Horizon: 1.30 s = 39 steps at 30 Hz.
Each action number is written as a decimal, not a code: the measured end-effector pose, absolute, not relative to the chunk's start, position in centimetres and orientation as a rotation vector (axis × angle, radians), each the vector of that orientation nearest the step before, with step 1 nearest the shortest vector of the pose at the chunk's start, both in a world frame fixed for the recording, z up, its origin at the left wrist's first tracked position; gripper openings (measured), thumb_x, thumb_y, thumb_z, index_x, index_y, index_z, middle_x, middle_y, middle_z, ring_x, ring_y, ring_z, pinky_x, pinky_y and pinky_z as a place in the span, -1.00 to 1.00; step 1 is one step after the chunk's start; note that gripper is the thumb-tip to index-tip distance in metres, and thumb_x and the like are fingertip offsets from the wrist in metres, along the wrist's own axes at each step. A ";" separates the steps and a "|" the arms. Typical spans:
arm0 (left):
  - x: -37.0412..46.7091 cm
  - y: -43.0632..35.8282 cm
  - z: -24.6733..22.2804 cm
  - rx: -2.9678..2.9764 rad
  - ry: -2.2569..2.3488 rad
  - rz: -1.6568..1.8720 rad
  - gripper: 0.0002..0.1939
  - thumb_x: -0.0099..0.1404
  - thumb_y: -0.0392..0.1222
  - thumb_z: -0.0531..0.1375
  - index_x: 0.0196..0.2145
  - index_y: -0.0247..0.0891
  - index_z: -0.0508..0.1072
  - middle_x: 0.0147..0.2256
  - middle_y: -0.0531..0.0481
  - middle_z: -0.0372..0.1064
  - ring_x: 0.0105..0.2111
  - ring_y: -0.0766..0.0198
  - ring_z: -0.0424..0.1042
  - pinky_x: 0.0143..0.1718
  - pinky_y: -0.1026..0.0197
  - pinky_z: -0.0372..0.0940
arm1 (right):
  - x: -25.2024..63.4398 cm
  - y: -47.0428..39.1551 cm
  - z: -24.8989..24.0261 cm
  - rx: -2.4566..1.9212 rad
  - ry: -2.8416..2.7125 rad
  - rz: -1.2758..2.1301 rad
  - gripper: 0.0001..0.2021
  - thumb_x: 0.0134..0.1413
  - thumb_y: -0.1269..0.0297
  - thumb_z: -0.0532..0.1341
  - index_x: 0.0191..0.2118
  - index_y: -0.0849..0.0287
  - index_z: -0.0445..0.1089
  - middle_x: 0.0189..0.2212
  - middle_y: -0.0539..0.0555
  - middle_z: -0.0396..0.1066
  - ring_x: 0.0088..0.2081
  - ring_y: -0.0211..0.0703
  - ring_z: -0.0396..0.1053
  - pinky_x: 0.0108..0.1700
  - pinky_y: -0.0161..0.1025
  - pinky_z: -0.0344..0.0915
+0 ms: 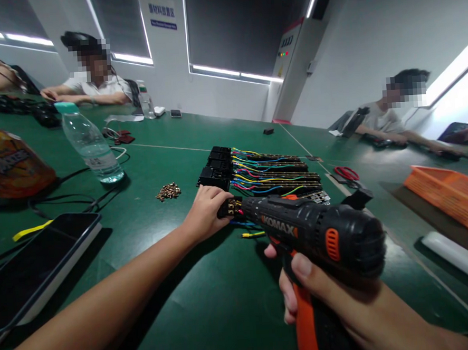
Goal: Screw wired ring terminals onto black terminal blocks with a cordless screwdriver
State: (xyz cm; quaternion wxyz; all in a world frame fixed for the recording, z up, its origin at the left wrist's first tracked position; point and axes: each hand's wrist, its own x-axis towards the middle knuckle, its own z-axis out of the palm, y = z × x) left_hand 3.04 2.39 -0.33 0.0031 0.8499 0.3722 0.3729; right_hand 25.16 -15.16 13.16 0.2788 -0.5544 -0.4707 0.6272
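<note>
My right hand (303,276) is wrapped round the grip of a black and orange cordless drill (312,231), marked KOMAX. The drill points forward and left, its front end at a small black terminal block (233,207) with brass-coloured contacts. Whether the tip touches a screw is hidden. My left hand (209,211) grips that block from the left, fingers over its top. Just beyond stand several black blocks (214,168) in a row, with coloured wires (253,169) running right to long dark strips (298,180). A yellow wire end (251,235) lies beside the held block.
A pile of brass screws (168,191) lies left of my left hand. Farther left are a water bottle (91,146), an orange drink bottle (11,165), cables and a phone (44,260). Red-handled tool (347,173) and orange tray (449,196) sit right. Several people sit around the table.
</note>
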 end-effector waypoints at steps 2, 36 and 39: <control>2.7 2.5 -0.3 2.640 1.179 1.179 -0.51 0.07 -0.22 0.38 -0.01 -0.15 0.47 -0.04 -0.12 0.33 -0.01 -0.01 0.31 0.06 -0.13 0.29 | 25.2 -15.2 13.2 -1.508 -1.273 1.676 -0.25 -0.08 -0.40 0.25 0.04 0.13 0.38 -0.43 0.04 0.46 -0.35 -0.12 0.48 -0.17 -0.14 0.45; 2.6 1.9 0.1 2.739 1.170 1.225 -0.57 0.16 -0.33 0.30 0.00 -0.26 0.38 -0.10 -0.15 0.39 -0.08 0.00 0.30 -0.03 -0.04 0.34 | 30.3 -12.7 11.0 -1.357 -1.507 1.666 -0.59 0.10 -0.03 0.33 -0.06 0.17 0.45 -0.58 -0.05 0.40 -0.54 -0.27 0.40 -0.46 -0.32 0.38; 2.5 1.9 0.1 2.761 1.157 1.206 -0.57 0.17 -0.32 0.30 0.01 -0.28 0.38 -0.10 -0.16 0.38 -0.08 0.00 0.29 -0.03 -0.04 0.34 | 30.6 -12.5 11.7 -1.449 -1.597 1.594 -0.61 0.11 -0.05 0.31 -0.07 0.11 0.47 -0.55 -0.01 0.45 -0.52 -0.23 0.43 -0.45 -0.29 0.41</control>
